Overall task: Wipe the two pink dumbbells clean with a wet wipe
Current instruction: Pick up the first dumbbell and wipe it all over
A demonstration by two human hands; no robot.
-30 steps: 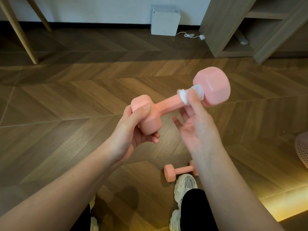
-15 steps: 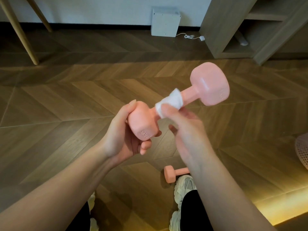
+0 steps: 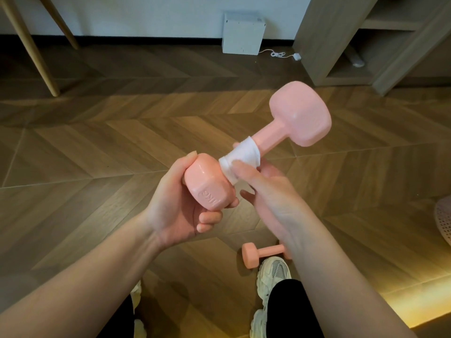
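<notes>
I hold a pink dumbbell (image 3: 288,123) up in front of me, tilted with its far head up and to the right. My left hand (image 3: 175,211) grips its near head from below and the left. A white wet wipe (image 3: 240,157) is wrapped round the handle close to that near head. My right hand (image 3: 271,193) pinches the wipe against the handle with thumb on top and fingers behind. A second pink dumbbell (image 3: 258,253) lies on the wooden floor by my right shoe, partly hidden behind my right forearm.
My white shoe (image 3: 273,272) stands just below the floor dumbbell. A white box (image 3: 242,32) with a cable sits against the far wall. A wooden shelf unit (image 3: 366,37) is at the upper right, wooden legs (image 3: 31,45) at the upper left, and a pink perforated object (image 3: 444,220) at the right edge.
My right hand has slid the wipe down the handle from the far head to the near head. The dumbbell has tilted steeper, and my left hand has shifted its grip.
</notes>
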